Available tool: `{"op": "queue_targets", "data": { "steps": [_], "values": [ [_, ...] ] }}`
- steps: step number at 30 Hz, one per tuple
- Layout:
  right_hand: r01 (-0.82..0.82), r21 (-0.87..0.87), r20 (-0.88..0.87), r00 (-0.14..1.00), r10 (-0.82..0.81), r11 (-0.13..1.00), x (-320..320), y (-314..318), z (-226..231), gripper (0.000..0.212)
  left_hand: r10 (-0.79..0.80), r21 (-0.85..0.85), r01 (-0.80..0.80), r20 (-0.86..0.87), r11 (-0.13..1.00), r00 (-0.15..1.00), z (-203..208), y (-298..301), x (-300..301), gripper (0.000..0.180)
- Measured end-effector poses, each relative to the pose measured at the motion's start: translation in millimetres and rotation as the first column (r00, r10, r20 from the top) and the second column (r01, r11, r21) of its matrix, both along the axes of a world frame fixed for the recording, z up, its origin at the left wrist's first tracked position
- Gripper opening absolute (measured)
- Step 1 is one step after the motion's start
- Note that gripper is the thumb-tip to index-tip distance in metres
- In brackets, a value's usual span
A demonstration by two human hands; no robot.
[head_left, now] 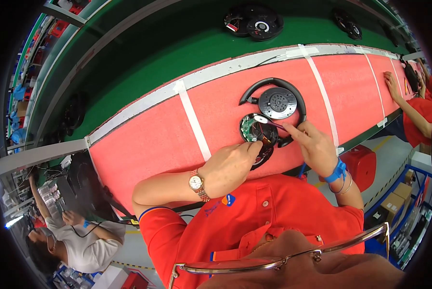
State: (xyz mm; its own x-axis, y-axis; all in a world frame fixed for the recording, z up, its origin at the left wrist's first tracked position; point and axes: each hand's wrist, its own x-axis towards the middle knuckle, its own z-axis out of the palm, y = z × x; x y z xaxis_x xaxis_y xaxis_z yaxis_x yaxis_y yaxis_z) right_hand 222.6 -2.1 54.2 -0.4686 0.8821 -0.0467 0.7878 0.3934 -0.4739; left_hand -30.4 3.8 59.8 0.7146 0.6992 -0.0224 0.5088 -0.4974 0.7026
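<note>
A pair of black headphones lies in pieces on the pink mat, its curved headband (298, 92) on the far side. One round ear cup (279, 102) shows a grey, perforated disc face. Nearer me, the opened ear cup (247, 126) exposes a green circuit board and thin wires. My left hand (230, 164) is closed, its fingertips pinching at this cup's near edge. Between the fingers of my right hand (316, 147) is a thin, dark purple tool (276, 124), reaching over the opened cup. A white round piece (260, 119) sits at the tool's far end; whether they are joined is unclear.
White tape strips (320, 91) divide the pink mat (148, 139). Beyond its raised pale edge, a green belt (177, 62) carries more black headphones (261, 25). Co-workers sit left and right, one hand (391, 85) resting on the mat. A red stool (359, 166) stands below.
</note>
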Motion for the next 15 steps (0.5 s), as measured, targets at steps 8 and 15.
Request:
{"op": "queue_targets", "data": {
  "steps": [8, 15],
  "values": [
    [0.083, 0.132, 0.042, 0.995, -0.09, 0.988, -5.5, -6.0, -2.4, 0.048, -0.018, -0.015, 0.018, -0.027, 1.0, 0.999, -1.5, 3.4, -2.1, 0.031],
    [0.011, 0.083, -0.005, 1.0, -0.01, 0.996, -15.9, -6.6, 2.9, 0.049, -0.01, -0.018, 0.009, -0.047, 1.0, 0.999, -2.6, 4.6, -1.2, 0.029]
  ]
}}
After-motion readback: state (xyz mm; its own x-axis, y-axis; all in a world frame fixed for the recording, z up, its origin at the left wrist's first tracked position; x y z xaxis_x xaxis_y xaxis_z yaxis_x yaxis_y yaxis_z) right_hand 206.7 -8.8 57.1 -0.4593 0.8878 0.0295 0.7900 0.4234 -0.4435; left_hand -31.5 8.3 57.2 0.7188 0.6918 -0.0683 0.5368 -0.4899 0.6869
